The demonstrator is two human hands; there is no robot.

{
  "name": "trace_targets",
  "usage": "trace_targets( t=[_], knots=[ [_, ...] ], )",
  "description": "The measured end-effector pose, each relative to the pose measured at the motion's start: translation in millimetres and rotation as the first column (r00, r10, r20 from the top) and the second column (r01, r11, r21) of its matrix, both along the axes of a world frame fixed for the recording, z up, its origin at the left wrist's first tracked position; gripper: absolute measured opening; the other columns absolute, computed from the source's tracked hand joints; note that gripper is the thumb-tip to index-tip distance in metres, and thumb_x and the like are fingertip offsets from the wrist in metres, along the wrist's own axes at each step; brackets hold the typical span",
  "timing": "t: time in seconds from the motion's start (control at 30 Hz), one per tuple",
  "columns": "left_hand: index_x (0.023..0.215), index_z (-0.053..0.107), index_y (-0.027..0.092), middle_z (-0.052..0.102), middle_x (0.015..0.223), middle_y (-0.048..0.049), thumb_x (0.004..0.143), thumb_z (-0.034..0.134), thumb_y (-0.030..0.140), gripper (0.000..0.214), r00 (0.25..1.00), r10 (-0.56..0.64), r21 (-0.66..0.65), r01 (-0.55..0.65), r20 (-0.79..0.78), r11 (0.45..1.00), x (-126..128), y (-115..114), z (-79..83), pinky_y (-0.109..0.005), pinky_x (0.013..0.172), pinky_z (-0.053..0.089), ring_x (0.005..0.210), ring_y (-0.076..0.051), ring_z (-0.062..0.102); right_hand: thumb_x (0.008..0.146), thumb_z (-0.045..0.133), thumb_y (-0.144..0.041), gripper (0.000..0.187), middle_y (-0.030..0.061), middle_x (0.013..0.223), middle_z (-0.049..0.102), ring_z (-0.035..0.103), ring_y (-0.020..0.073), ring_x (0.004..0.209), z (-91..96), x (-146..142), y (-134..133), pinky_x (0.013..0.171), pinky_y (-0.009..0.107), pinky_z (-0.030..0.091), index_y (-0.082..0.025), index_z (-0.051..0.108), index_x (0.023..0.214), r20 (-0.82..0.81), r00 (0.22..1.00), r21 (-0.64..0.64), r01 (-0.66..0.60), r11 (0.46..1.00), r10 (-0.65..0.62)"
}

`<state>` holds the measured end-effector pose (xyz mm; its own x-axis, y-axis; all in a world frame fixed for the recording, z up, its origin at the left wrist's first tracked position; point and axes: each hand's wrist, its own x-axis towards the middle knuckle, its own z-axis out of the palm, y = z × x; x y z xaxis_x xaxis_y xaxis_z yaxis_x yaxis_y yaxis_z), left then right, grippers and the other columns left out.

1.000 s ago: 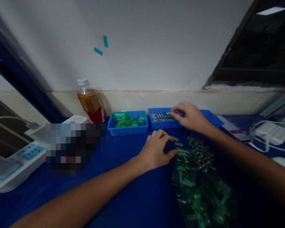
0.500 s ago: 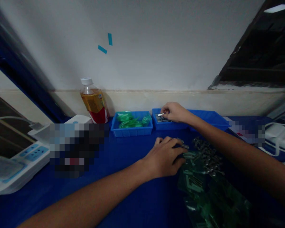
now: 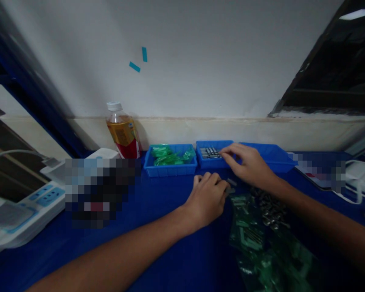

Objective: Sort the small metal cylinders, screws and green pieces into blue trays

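My left hand is curled low over the blue table, its fingers closed. A short grey metal piece shows at its fingertips, and another metal piece lies just beyond; the palm is hidden. My right hand is pinched at the right part of a small blue tray. Whatever is between those fingertips is too small to make out. Several slim silver metal pieces lie side by side in that tray. Right of my left hand are a green-tinted plastic bag and a pile of small metal parts.
Left of the tray stands a blue tray with green plastic packets. Another blue tray is behind my right hand. A drink bottle, a white power strip and white cables flank the work area. A wall closes the back.
My right hand has drawn back to the right from over the tray, uncovering the silver pieces. My left hand's fingers have curled in, and the metal piece by them sits farther left.
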<state>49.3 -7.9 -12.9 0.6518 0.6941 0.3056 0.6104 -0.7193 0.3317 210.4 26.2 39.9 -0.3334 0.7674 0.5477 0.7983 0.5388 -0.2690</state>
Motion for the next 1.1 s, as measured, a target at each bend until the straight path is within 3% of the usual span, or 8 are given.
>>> trace_targets(
  t=[0.13, 0.27, 0.43, 0.7, 0.83, 0.97, 1.1],
  knots=[
    [0.095, 0.057, 0.018, 0.06, 0.099, -0.0065, 0.089, 0.045, 0.022, 0.014, 0.997, 0.061, -0.067, -0.057, 0.052, 0.996, 1.4, 3.2, 0.2, -0.042, 0.078, 0.037, 0.096, -0.025, 0.05, 0.088, 0.047, -0.018, 0.015, 0.0064, 0.084, 0.064, 0.058, 0.0183, 0.08, -19.5, 16.8, -56.6, 0.071, 0.032, 0.046, -0.018, 0.061, 0.092, 0.066, 0.994, -0.027, -0.083, 0.996, 0.085],
    [0.097, 0.055, 0.017, 0.062, 0.097, -0.0052, 0.092, 0.044, 0.021, 0.013, 0.964, 0.038, -0.143, 0.001, 0.264, 0.99, 1.6, 6.9, -0.1, -0.037, 0.08, 0.041, 0.093, -0.021, 0.052, 0.088, 0.049, -0.022, 0.018, 0.007, 0.09, 0.063, 0.058, 0.0202, 0.083, -36.5, 25.3, -81.7, 0.071, 0.034, 0.047, -0.018, 0.056, 0.104, 0.104, 0.995, -0.04, 0.009, 0.999, -0.005],
    [0.097, 0.054, 0.017, 0.061, 0.092, -0.0047, 0.093, 0.044, 0.02, 0.012, 0.89, -0.138, -0.068, 0.185, 0.434, 0.98, -2.0, 2.9, 4.5, -0.031, 0.08, 0.043, 0.089, -0.017, 0.053, 0.088, 0.051, -0.022, 0.014, 0.0068, 0.089, 0.063, 0.058, 0.0197, 0.082, -39.9, 17.7, -84.2, 0.071, 0.034, 0.047, -0.018, 0.053, 0.1, 0.082, 0.996, 0.022, 0.037, 0.999, -0.038],
    [0.112, 0.049, 0.018, 0.06, 0.104, -0.0061, 0.088, 0.051, 0.017, 0.024, 0.863, -0.219, -0.012, 0.253, 0.456, 0.967, -5.4, -0.7, 7.2, -0.032, 0.086, 0.043, 0.098, -0.018, 0.053, 0.09, 0.047, -0.023, 0.011, 0.0046, 0.082, 0.063, 0.06, 0.0173, 0.074, -34.3, 13.6, -87.7, 0.066, 0.03, 0.048, -0.02, 0.056, 0.095, -0.006, 0.999, 0.016, 0.041, 0.999, -0.041],
    [0.099, 0.054, 0.017, 0.062, 0.095, -0.0052, 0.091, 0.048, 0.018, 0.011, 0.858, -0.228, -0.004, 0.259, 0.46, 0.966, -5.3, -0.3, 7.9, -0.03, 0.082, 0.042, 0.092, -0.017, 0.053, 0.091, 0.044, -0.022, 0.012, 0.004, 0.079, 0.063, 0.06, 0.0164, 0.072, -34.8, 13.4, -89.2, 0.065, 0.029, 0.049, -0.021, 0.056, 0.093, -0.037, 0.999, -0.011, 0.015, 1.0, -0.015],
    [0.096, 0.056, 0.017, 0.062, 0.09, -0.0045, 0.091, 0.047, 0.021, 0.011, 0.858, -0.205, -0.03, 0.248, 0.471, 0.968, -5.9, -1.6, 10.8, -0.029, 0.078, 0.041, 0.086, -0.016, 0.053, 0.086, 0.054, -0.025, 0.016, 0.0057, 0.087, 0.063, 0.061, 0.0182, 0.078, -35.8, 15.6, -92.0, 0.067, 0.03, 0.049, -0.02, 0.053, 0.101, -0.035, 0.998, -0.001, 0.05, 0.999, -0.05],
    [0.091, 0.058, 0.016, 0.062, 0.082, -0.0031, 0.091, 0.047, 0.021, 0.012, 0.876, -0.192, -0.102, 0.262, 0.442, 0.96, -6.4, -1.8, 14.7, -0.029, 0.073, 0.041, 0.079, -0.015, 0.054, 0.087, 0.051, -0.02, 0.009, 0.0034, 0.081, 0.061, 0.059, 0.0166, 0.074, -33.9, 18.0, -94.3, 0.066, 0.029, 0.049, -0.023, 0.053, 0.095, -0.001, 1.0, -0.017, 0.01, 1.0, -0.01]
  ],
)
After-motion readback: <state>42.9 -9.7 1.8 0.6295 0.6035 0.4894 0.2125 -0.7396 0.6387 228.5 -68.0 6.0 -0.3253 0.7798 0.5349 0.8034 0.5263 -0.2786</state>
